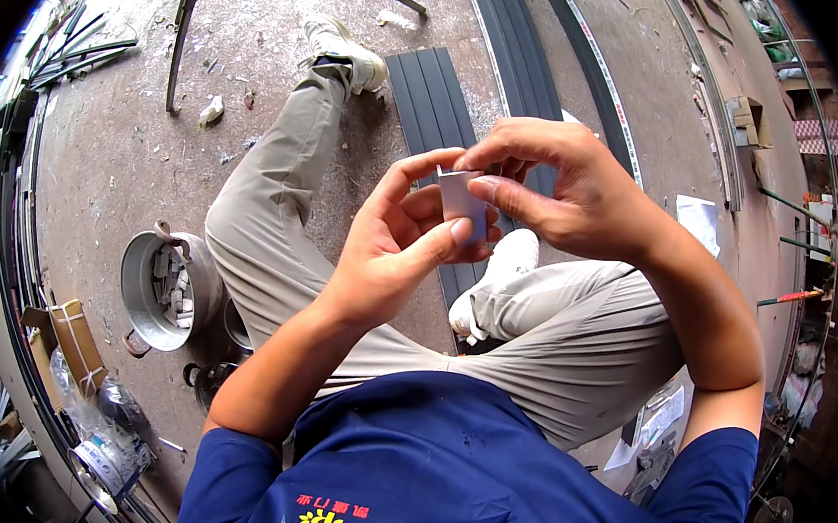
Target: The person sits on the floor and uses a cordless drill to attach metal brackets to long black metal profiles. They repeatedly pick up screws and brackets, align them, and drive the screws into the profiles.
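Both hands meet at a small silver metal piece [461, 206], held up between the person's bent legs.
The left hand [393, 244] has its fingers curled behind the piece, thumb pressed on the lower front face — a firm, narrow hold. The right hand [563, 174] sets its thumb against the upper right edge, fingers bent close together near the top; whether they grip it too, I cannot tell. Beneath lies a ribbed dark grey panel [429, 96] on the floor [250, 37], longer dark profiles [511, 39] beyond it — and, to the left, a metal pot [204, 292] holding small pale pieces [179, 294].
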### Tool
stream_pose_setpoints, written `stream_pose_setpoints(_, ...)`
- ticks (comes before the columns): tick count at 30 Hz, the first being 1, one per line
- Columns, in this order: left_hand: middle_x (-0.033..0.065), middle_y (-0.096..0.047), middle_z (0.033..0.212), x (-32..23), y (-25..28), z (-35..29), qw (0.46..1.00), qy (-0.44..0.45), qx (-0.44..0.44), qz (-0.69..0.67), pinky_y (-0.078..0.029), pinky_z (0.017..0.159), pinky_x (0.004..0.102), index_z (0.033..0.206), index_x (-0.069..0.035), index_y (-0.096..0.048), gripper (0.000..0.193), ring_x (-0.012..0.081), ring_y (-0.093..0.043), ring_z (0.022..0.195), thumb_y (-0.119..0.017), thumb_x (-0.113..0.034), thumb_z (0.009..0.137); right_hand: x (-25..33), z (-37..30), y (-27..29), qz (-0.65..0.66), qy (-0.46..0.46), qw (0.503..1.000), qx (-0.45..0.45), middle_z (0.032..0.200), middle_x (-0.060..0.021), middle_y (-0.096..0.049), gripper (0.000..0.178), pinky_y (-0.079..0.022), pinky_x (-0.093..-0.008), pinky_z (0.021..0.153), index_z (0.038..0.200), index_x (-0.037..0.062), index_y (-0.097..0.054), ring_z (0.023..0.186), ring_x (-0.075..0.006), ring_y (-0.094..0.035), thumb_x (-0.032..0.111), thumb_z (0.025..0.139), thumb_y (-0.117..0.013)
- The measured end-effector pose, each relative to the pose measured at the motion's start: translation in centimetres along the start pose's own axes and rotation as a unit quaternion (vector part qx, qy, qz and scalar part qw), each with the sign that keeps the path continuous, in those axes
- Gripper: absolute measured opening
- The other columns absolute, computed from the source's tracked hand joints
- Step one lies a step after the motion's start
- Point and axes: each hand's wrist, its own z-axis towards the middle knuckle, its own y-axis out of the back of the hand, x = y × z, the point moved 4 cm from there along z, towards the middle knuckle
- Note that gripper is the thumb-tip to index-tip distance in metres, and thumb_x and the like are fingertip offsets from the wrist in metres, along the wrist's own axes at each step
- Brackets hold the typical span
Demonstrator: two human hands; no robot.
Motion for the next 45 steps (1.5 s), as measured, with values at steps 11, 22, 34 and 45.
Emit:
stream_pose_setpoints(11,0.0148,-0.06,0.124,-0.2,-0.7,0.0,0.996,-0.054,0.005,0.076,-0.06,0.085,0.0348,0.157,-0.006,-0.027,0.064,0.0206,-0.069,0.1,-0.059,-0.009,0.102,-0.3,-0.1,0.1,0.14,-0.143,0.98,0.016,0.089,-0.0064,-0.071,0.014,-0.054,-0.0263,0.077,0.102,-0.0048,-0.067,0.084,-0.009,-0.066,0.009,0.097,-0.066)
stream_pose_setpoints(22,0.0146,-0.066,0.115,-0.7,-0.5,-0.4,0.994,-0.049,0.003,0.094,-0.063,0.075,0.0335,0.146,-0.003,-0.043,0.045,0.0214,-0.072,0.092,-0.056,-0.012,0.104,0.0,-0.9,-1.0,0.143,-0.137,0.98,0.002,0.085,-0.0044,-0.068,0.013,-0.052,-0.0262,0.072,0.097,-0.0034,-0.064,0.079,-0.008,-0.062,0.01,0.096,-0.067)
stream_pose_setpoints(34,0.0135,-0.061,0.125,0.1,-0.1,0.2,0.995,0.093,-0.009,-0.042,-0.059,0.096,0.0491,0.144,-0.01,-0.04,0.051,0.0255,-0.069,0.107,-0.063,-0.007,0.099,-0.9,-0.4,-1.0,0.121,-0.162,0.978,0.042,0.084,-0.0035,-0.067,0.01,-0.053,-0.0265,0.072,0.095,-0.0032,-0.064,0.077,-0.0089,-0.064,0.007,0.097,-0.065)
stream_pose_setpoints(45,0.0131,-0.06,0.128,0.5,0.1,0.2,0.996,0.068,0.013,-0.055,-0.056,0.102,0.0465,0.145,-0.007,-0.041,0.057,0.0269,-0.065,0.116,-0.068,-0.004,0.094,-1.5,-0.3,-0.8,0.162,-0.191,0.967,0.043,0.083,-0.0072,-0.069,0.011,-0.053,-0.0276,0.069,0.097,-0.0063,-0.062,0.075,-0.0105,-0.066,0.005,0.098,-0.062)
